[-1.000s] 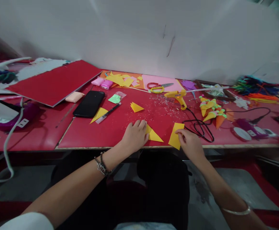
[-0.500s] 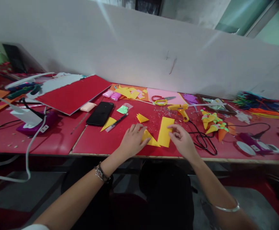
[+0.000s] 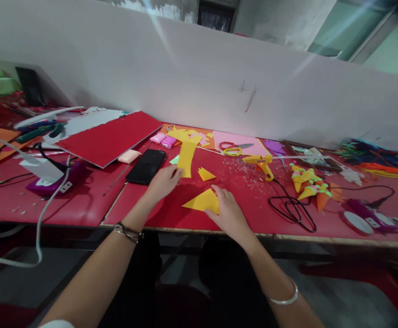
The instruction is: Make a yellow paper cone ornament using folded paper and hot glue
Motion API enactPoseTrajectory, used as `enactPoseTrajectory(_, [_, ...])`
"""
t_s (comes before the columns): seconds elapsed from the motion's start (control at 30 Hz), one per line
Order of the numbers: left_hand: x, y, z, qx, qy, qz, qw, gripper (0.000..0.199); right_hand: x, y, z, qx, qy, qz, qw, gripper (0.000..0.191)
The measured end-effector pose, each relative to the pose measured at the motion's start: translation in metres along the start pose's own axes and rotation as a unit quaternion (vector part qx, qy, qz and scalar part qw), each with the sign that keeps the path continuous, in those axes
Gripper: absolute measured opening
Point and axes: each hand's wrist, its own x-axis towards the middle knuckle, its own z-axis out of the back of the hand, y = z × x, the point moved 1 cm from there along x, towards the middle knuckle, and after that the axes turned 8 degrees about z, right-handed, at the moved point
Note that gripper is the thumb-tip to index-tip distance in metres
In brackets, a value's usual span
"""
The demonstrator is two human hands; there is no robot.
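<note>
Left hand (image 3: 163, 184): arm extended forward, wrist clear of the front edge, knuckles up. Yellow paper strip (image 3: 187, 159) stands off its fingertips toward the back edge; thumb and fingers pinched on the near end. Blurry there, so can't say if the strip's low end touches the red tabletop (image 3: 171, 216).

Right hand (image 3: 231, 212): arm angled inward, hand low near the front edge. Yellow paper triangle (image 3: 199, 200) lies flat to its left, point toward the left edge. Fingers loosely extended, thumb apart, both on the triangle's right end.

Further out: folded yellow paper (image 3: 206, 174) just behind the triangle, black phone (image 3: 146, 166) left, yellow glue gun (image 3: 260, 165) right, scissors (image 3: 232, 150) near the back edge.
</note>
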Motion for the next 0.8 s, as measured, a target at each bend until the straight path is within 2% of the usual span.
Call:
enactPoseTrajectory(0.07, [0.008,0.011,0.011,0.026,-0.024,0.027,0.999,0.036,-0.004,0.001,-0.004,-0.043,0.012,-0.015,0.999,0.059])
enactPoseTrajectory(0.13, [0.013,0.021,0.019,0.007,-0.054,0.050,0.997,0.034,-0.005,0.002,-0.006,-0.057,0.020,-0.026,0.998,0.058])
enactPoseTrajectory(0.27, [0.023,0.037,0.025,-0.071,-0.045,0.082,0.993,0.025,-0.004,0.004,-0.007,-0.054,0.021,-0.025,0.998,0.055])
enactPoseTrajectory(0.37, [0.037,0.042,0.031,-0.048,-0.030,0.059,0.997,0.022,-0.004,0.003,-0.008,-0.031,0.006,-0.026,0.999,0.058])
enactPoseTrajectory(0.5, [0.068,0.034,0.035,0.016,0.001,-0.015,1.000,0.020,-0.006,-0.001,-0.012,0.013,-0.001,-0.042,0.999,0.064])
enactPoseTrajectory(0.57, [0.090,0.028,0.031,0.006,0.021,-0.012,1.000,0.018,-0.006,-0.002,-0.012,0.020,0.002,-0.047,0.999,0.063])
enactPoseTrajectory(0.63, [0.113,0.025,0.023,-0.026,0.039,0.038,0.998,0.016,-0.006,-0.002,-0.013,0.020,0.009,-0.048,0.999,0.060])
enactPoseTrajectory(0.8, [0.160,0.027,-0.002,-0.038,0.012,0.108,0.993,0.015,-0.006,-0.005,-0.016,0.026,0.020,-0.057,0.998,0.059])
